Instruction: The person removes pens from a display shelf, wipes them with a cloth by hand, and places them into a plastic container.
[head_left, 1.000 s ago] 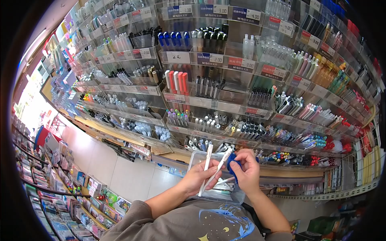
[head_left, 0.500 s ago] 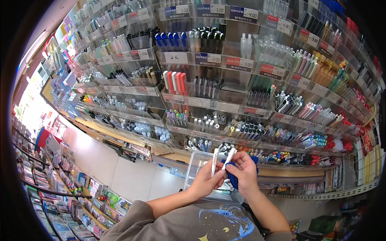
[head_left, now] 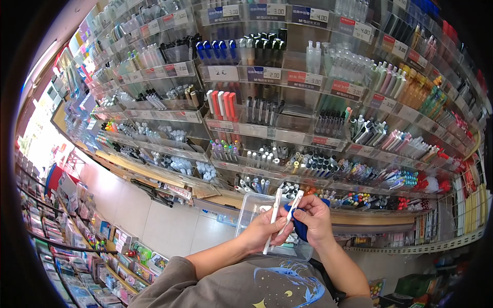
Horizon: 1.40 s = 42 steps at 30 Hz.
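My left hand [head_left: 258,234] is closed on a slim white pen [head_left: 277,203], held upright and slightly tilted. A second white pen [head_left: 296,201] slants beside it, its lower part running down to my left fingers. My right hand [head_left: 317,222] is closed on a dark blue cloth [head_left: 299,229], which lies against the second pen. Whether the right fingers also grip that pen is hard to tell. Under both hands is a clear plastic box [head_left: 241,217] with white pens in it, partly hidden by my hands.
Ahead rises a tiered clear display rack [head_left: 257,131] full of pens and price labels. A wooden ledge [head_left: 372,220] runs along its base. Stationery shelves [head_left: 77,246] stand at the lower left, beside the tiled floor [head_left: 169,226]. A wire rack [head_left: 447,226] is at the right.
The two white pens now show more of their length, with their lower ends sticking out below my left fingers. My right hand and the blue cloth have shifted slightly around the second pen.
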Tool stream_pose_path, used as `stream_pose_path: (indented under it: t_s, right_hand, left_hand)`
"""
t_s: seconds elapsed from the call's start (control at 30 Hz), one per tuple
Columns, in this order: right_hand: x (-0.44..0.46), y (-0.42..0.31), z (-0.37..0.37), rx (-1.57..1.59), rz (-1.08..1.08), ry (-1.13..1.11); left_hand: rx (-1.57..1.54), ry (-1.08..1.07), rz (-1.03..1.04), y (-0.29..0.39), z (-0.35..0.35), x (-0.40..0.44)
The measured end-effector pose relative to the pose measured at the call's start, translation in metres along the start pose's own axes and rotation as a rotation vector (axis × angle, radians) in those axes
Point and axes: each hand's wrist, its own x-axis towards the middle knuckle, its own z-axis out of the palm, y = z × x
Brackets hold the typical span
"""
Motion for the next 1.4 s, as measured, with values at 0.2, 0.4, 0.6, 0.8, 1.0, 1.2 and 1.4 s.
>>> stream_pose_path:
  t_s: [0.2,0.4,0.6,0.8,1.0,1.2,1.4]
  right_hand:
    - [-0.004,0.009,0.008,-0.187,-0.200,0.047]
    - [-0.007,0.014,0.016,-0.244,-0.210,0.142]
    - [-0.002,0.003,0.012,-0.291,-0.176,0.114]
    - [-0.002,0.008,0.019,-0.600,-0.256,-0.083]
    - [-0.007,0.003,0.023,-0.901,-0.298,-0.094]
    - [-0.011,0.006,0.019,-0.902,-0.237,-0.183]
    - [-0.009,0.004,0.020,-0.947,-0.217,-0.239]
  left_hand:
    - [0.425,0.234,0.219,-0.008,0.008,0.001]
    - [0.643,0.333,0.272,-0.013,0.009,0.004]
    - [0.689,0.398,0.419,-0.009,-0.001,0.009]
    - [0.870,0.412,0.453,0.025,0.000,0.010]
    - [0.556,0.428,0.357,0.039,-0.002,0.010]
    - [0.261,0.424,0.451,0.066,-0.009,0.005]
    - [0.146,0.513,0.569,0.073,-0.017,-0.002]
